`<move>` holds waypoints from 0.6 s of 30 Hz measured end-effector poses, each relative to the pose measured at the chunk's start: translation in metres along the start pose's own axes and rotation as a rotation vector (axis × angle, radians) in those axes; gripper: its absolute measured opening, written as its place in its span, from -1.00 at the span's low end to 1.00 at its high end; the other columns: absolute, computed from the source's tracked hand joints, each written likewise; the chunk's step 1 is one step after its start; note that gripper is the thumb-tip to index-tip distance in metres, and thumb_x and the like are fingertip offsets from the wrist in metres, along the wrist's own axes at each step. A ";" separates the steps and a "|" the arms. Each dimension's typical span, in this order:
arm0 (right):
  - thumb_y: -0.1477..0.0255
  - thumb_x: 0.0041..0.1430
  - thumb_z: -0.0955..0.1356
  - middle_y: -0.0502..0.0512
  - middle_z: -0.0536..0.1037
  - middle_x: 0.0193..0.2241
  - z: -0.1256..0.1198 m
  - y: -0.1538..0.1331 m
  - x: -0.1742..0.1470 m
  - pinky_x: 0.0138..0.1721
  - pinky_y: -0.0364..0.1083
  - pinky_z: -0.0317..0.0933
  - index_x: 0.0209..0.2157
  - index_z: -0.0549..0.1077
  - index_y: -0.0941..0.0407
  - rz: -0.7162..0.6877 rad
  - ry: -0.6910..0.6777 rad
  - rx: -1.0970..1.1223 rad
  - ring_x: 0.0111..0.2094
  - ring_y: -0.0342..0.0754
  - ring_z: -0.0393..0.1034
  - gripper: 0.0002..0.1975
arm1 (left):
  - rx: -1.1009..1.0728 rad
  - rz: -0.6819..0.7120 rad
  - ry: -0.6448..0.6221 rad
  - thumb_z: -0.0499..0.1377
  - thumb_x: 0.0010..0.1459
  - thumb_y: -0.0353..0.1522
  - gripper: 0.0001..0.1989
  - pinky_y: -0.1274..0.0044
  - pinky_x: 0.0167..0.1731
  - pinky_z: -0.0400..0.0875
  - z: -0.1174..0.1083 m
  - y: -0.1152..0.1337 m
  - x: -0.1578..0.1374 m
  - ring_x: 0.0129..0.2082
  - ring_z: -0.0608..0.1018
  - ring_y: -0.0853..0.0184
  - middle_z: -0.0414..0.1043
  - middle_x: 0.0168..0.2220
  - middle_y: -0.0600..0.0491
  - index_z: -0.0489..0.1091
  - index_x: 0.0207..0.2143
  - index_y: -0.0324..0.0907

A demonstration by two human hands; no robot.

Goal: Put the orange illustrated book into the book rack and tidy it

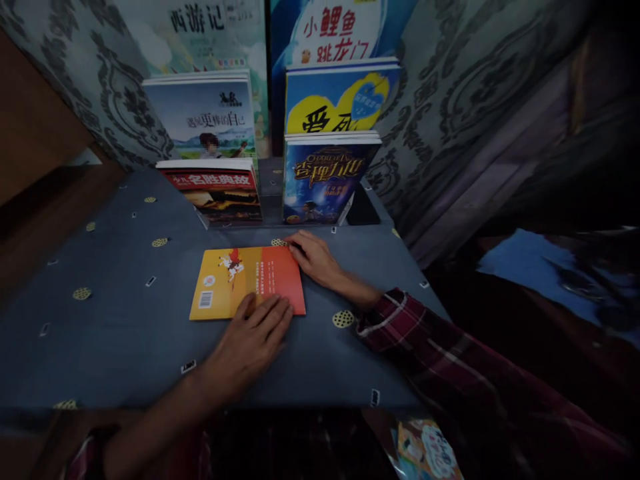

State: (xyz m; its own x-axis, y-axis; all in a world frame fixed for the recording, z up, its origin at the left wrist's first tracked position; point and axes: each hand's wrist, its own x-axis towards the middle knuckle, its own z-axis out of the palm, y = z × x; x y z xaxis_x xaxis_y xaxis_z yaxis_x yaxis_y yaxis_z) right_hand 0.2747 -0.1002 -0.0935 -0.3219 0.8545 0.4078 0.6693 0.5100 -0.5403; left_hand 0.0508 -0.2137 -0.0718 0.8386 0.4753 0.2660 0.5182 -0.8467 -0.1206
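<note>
A paperback book (245,277) with a yellow and orange-red cover lies closed on the blue patterned tablecloth. A barcode and a small picture of a rider on a white horse show on its upper face. My left hand (253,343) rests on the book's lower edge, with its fingers stretched out flat over the orange part. At the upper right corner, my right hand (317,260) touches the book, its thumb near the right edge and its fingers reaching past the corner onto the cloth.
Behind the book stand a red-titled book (220,193) and a dark blue book (325,180), with taller books in rows behind them. A dark flat object (363,210) lies beside the blue one. Patterned curtain (450,100) hangs behind. Another colourful book (427,448) is below the table's front edge.
</note>
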 end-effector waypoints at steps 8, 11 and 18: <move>0.50 0.33 0.21 0.17 0.64 -0.11 -0.003 0.002 -0.002 0.01 -0.01 0.33 -0.07 0.52 0.14 0.085 0.069 0.149 -0.06 0.02 0.50 -0.71 | 0.043 -0.111 -0.194 -0.03 0.39 -0.06 -0.35 0.02 0.23 0.22 0.006 -0.017 0.048 0.32 0.32 -0.03 0.27 0.31 -0.26 0.19 0.32 -0.34; 0.53 0.31 0.24 0.16 0.64 -0.12 -0.004 0.004 -0.002 0.02 0.00 0.31 -0.09 0.53 0.13 0.070 0.067 0.167 -0.06 0.03 0.49 -0.73 | 0.091 -0.108 -0.216 0.00 0.35 0.00 -0.28 0.03 0.23 0.24 0.007 -0.020 0.056 0.33 0.30 -0.06 0.23 0.33 -0.31 0.19 0.32 -0.37; 0.49 0.33 0.25 0.16 0.59 -0.20 -0.006 0.000 -0.005 0.02 0.02 0.24 -0.13 0.54 0.15 0.016 0.025 0.120 -0.11 0.03 0.42 -0.76 | 0.277 -0.037 -0.104 0.03 0.40 -0.18 -0.49 0.13 0.10 0.43 0.021 -0.005 0.041 0.17 0.49 -0.11 0.44 0.16 -0.36 0.32 0.22 -0.34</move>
State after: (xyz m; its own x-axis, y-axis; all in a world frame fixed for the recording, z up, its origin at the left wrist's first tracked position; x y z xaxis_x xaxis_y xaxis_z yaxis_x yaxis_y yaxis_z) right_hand 0.2803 -0.1046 -0.0912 -0.2940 0.8607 0.4157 0.5892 0.5056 -0.6302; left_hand 0.0862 -0.1854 -0.0802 0.8236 0.5389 0.1771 0.5628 -0.7375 -0.3732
